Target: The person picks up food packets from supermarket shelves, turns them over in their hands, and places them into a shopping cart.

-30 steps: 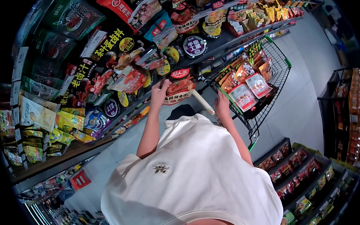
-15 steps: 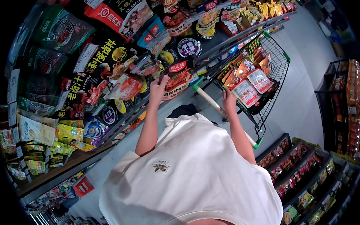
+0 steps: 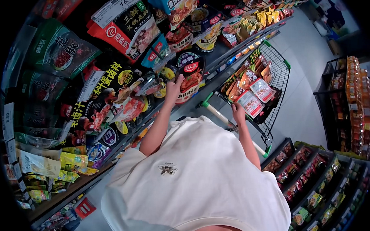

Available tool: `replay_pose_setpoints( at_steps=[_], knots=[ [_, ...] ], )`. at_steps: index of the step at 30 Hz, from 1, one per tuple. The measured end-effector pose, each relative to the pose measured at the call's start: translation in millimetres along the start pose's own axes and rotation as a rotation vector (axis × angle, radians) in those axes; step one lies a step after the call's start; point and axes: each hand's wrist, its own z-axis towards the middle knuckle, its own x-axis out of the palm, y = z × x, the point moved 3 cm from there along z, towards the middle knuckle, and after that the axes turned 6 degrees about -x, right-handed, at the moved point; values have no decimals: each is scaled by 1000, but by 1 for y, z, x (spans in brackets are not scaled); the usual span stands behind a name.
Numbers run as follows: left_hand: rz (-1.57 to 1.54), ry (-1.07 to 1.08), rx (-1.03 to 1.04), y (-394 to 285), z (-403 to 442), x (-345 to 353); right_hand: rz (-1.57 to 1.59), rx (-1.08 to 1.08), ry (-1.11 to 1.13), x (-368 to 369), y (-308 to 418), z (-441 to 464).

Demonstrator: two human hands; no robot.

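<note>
My left hand (image 3: pixel 173 90) is closed on the edge of a dark seasoning packet (image 3: pixel 190 82) with a red label and a picture of a red spicy dish. It holds the packet upright in front of the shelf's edge, covering part of a purple-lidded cup (image 3: pixel 187 59). Over the near side of the shopping cart (image 3: pixel 285 84), my right hand (image 3: pixel 238 113) has its fingers curled beside a white-and-red packet (image 3: pixel 250 104). Whether those fingers grip the packet or the cart's rim cannot be made out. Several brown-and-red packets (image 3: pixel 247 78) lie in the cart.
On my left, a tilted shelf (image 3: pixel 72 185) carries many seasoning bags, including a green bag (image 3: pixel 61 50) and a red-and-black bag (image 3: pixel 133 30). The cart's handle (image 3: pixel 217 112) lies just ahead of me. Tiered racks (image 3: pixel 303 164) and a hanging-goods stand (image 3: pixel 352 105) line the right.
The view has shifted slightly. My left hand has moved the seasoning packet a little forward along the shelf, so it now overlaps the purple-lidded cup. My right hand stays by the cart's packets.
</note>
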Motion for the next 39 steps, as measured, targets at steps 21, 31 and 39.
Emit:
replay_pose_setpoints(
  at_steps=[21,31,39],
  knots=[
    [-64,-34,-101,-47,97,27,-134,45,-85,24,-3,8],
    [-196,-52,-105,-54,95,36,114,-349,82,-2,145,72],
    [-175,-76,-162,-66,92,40,-102,-846,-26,14,264,142]
  ],
)
